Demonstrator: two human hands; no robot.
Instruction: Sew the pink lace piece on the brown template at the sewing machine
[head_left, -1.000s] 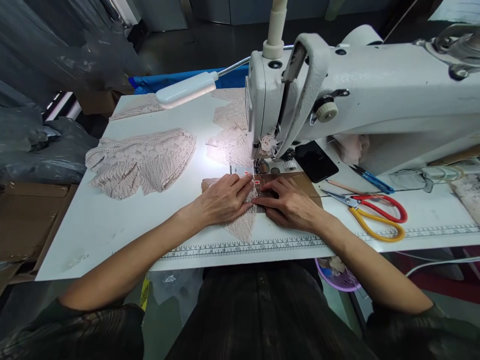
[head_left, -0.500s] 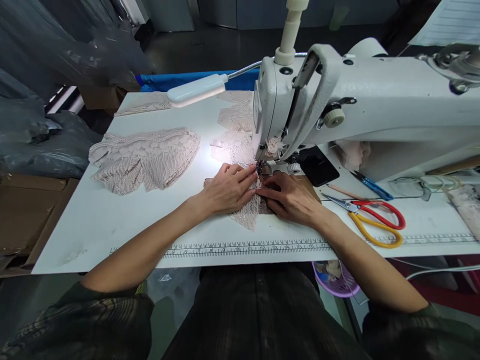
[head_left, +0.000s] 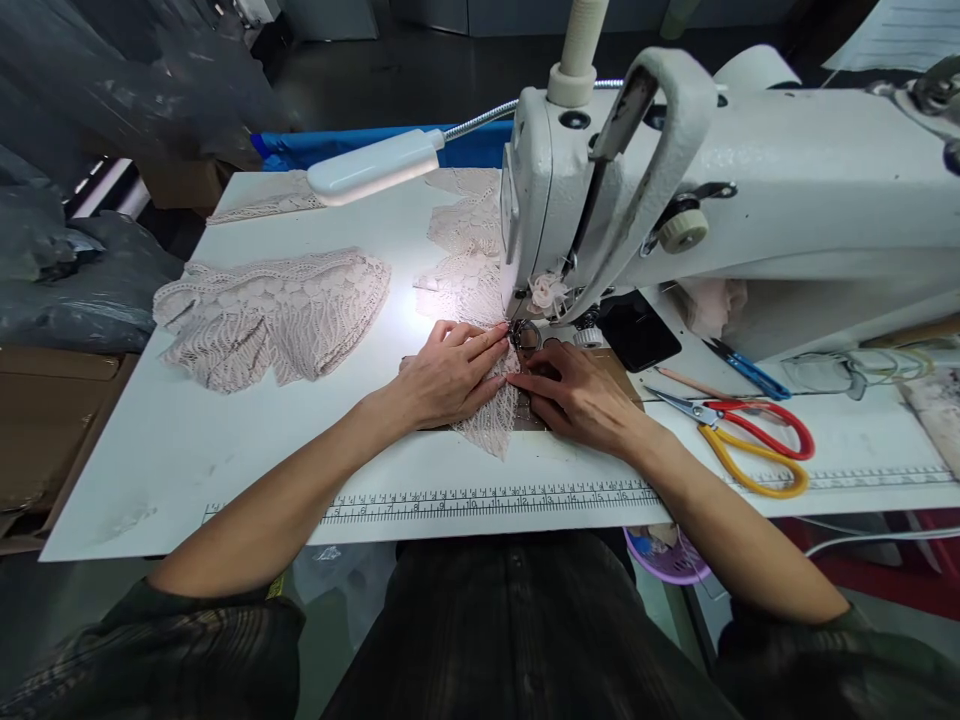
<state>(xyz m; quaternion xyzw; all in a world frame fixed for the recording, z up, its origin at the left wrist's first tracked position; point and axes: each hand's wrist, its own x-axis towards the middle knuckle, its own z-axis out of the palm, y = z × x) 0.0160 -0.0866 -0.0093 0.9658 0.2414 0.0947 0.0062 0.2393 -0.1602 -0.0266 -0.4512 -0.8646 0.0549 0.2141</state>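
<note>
1. Your two bare hands were together at one white sewing machine [head_left: 810, 180], working on one pale pink lace piece [head_left: 491, 425].
2. Your left hand [head_left: 448, 378] was open, palm down on the lace piece, its foremost fingertips right beside the presser foot [head_left: 514, 332].
3. Your right hand [head_left: 581, 395] was partly curled, its extended index fingertip touching the lace piece near its right edge; whether it pinched the lace could not be told.
4. The lace piece lay partly over a brown sheet [head_left: 619, 380] on the white bench [head_left: 225, 440], its pointed end toward you, above one printed ruler [head_left: 472, 500].
5. Three other areas of lace were visible: one large folded bundle [head_left: 277, 310] to the left, one flat portion [head_left: 274, 202] at the far left, and one ruffled stretch [head_left: 465, 285] behind your left hand. Your hands hid whether that stretch joined the lace piece.
6. To the right were one dark phone [head_left: 639, 330], one thin stick [head_left: 696, 383], one blue-handled tool [head_left: 754, 375] and one pair of scissors [head_left: 705, 413] with one red and one yellow handle loop. One lamp [head_left: 375, 168] lit the lace.
7. Compared with the earliest frame, the lace point had moved farther from the ruler, your left fingertips were closer to the presser foot, and the small red marks between your hands had become hidden.
</note>
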